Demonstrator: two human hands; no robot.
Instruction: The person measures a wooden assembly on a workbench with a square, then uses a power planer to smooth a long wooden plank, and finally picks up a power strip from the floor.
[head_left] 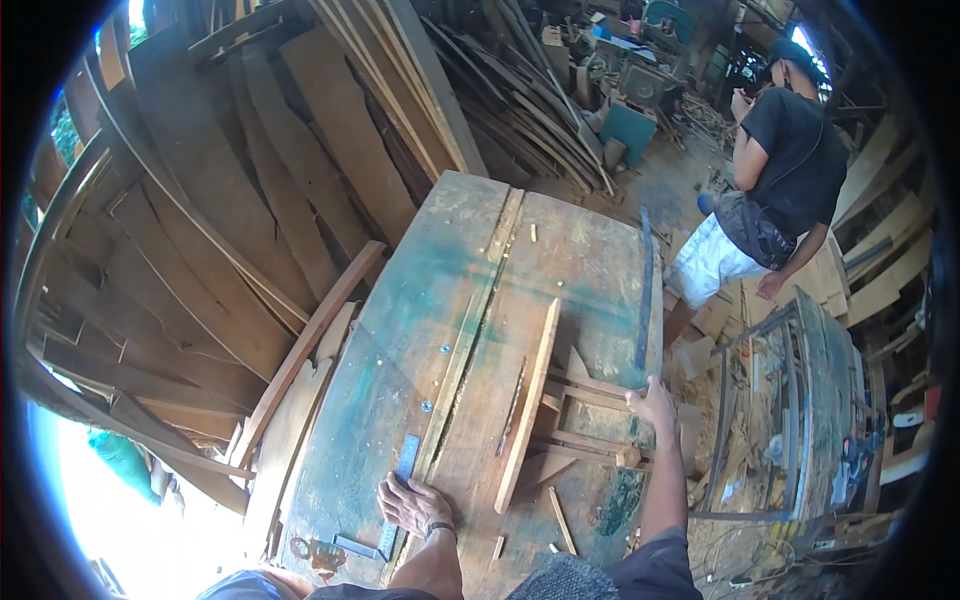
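On the worn wooden workbench (370,400), my left hand (415,507) lies over a blue metal try square (408,458), its fingers bent across the blade. The square's short arm (357,546) shows below the hand. A wooden frame (585,437) lies right of the middle, with a long batten (527,410) along its left side and shorter rails running right. My right hand (654,403) is closed at the frame's far right end, near the bench edge; its fingers partly hide what they grip. A long thin blue-grey strip (644,290) lies along that edge, just beyond the hand.
Loose sticks (562,520) and two small bluish round pieces (426,407) lie on the bench. Tall boards (340,130) lean at the left. A person in a dark shirt (790,150) stands beyond the right edge. Another worn table (830,390) lies right, among wood scraps.
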